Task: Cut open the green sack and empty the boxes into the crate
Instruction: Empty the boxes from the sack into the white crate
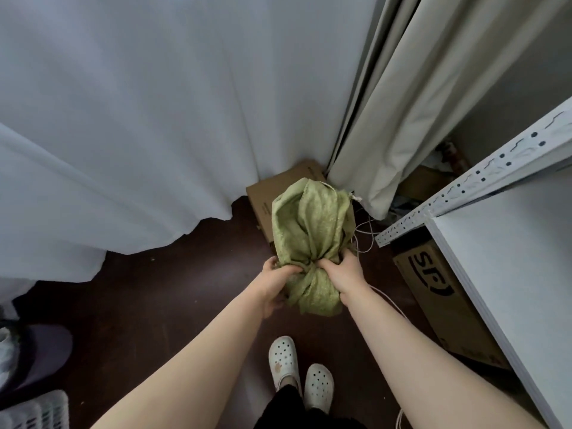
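The green sack [311,230] hangs in front of me above the dark floor, bulging and tied off at its neck. My left hand [274,284] grips the gathered neck from the left. My right hand [342,274] grips the same tied neck from the right, fingers curled into the fabric. The loose end of the sack droops below my hands. What is inside the sack is hidden. A white slatted crate [37,411] shows partly at the bottom left corner.
A brown cardboard box [278,193] lies on the floor behind the sack, by white curtains [154,119]. A white shelf unit [510,258] stands at the right with a printed carton [439,292] under it. Thin white cords [365,230] trail on the floor.
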